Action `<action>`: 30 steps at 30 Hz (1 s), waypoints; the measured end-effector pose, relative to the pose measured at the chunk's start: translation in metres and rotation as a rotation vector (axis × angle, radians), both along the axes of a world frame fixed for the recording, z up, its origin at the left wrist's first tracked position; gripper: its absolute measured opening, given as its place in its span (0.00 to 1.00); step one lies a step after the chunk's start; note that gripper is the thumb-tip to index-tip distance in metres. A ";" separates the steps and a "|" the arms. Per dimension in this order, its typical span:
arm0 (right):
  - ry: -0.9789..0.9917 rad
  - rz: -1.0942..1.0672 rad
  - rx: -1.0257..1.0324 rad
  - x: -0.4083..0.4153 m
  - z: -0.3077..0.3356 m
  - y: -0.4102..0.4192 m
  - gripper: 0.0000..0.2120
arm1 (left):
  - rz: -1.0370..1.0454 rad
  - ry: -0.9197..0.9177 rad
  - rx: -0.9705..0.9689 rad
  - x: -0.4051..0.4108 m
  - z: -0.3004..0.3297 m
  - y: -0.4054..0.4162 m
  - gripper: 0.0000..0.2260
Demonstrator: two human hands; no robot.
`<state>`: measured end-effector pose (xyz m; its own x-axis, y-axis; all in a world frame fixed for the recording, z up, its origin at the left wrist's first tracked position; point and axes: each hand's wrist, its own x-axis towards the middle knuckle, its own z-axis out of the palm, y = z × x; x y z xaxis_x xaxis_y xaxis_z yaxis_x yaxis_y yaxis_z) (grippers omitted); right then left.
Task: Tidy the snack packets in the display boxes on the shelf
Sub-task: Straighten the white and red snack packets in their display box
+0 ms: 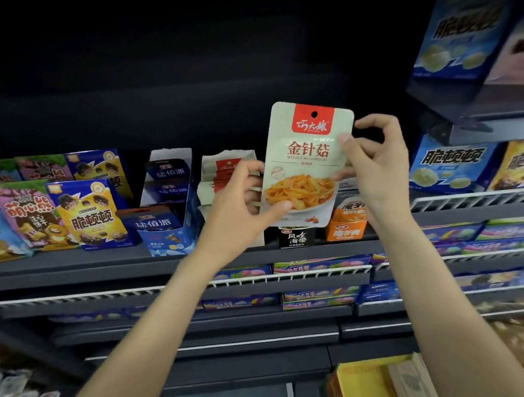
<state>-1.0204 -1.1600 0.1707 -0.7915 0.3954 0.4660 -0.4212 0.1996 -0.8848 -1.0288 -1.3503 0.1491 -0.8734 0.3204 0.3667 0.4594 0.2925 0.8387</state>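
Here, the left hand (238,197) pinches the needle mushroom packet (306,163) at its seven o'clock corner, and the right hand (377,164) pinches its three o'clock edge, holding it upright before the shelf (72,269). It looks light, floppy and slick, so the sealed edges seem the safest hold.

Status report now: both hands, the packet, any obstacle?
Left hand and right hand both grip needle mushroom packet. Packet upright, off shelf. Nothing blocks white display box.

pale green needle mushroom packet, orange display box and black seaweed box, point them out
pale green needle mushroom packet (306,160), head view, printed front face
orange display box (346,231), head view, front panel
black seaweed box (296,238), head view, front label
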 end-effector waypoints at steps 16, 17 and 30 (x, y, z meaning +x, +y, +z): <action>-0.056 0.193 -0.123 0.038 -0.006 0.008 0.08 | 0.192 0.844 -0.245 0.019 -0.036 0.052 0.20; -0.068 0.194 -0.144 0.039 -0.006 0.012 0.08 | 0.193 0.841 -0.262 0.020 -0.038 0.050 0.20; -0.093 0.164 -0.258 0.037 -0.006 0.026 0.09 | 0.247 0.682 -0.287 0.015 -0.043 0.035 0.29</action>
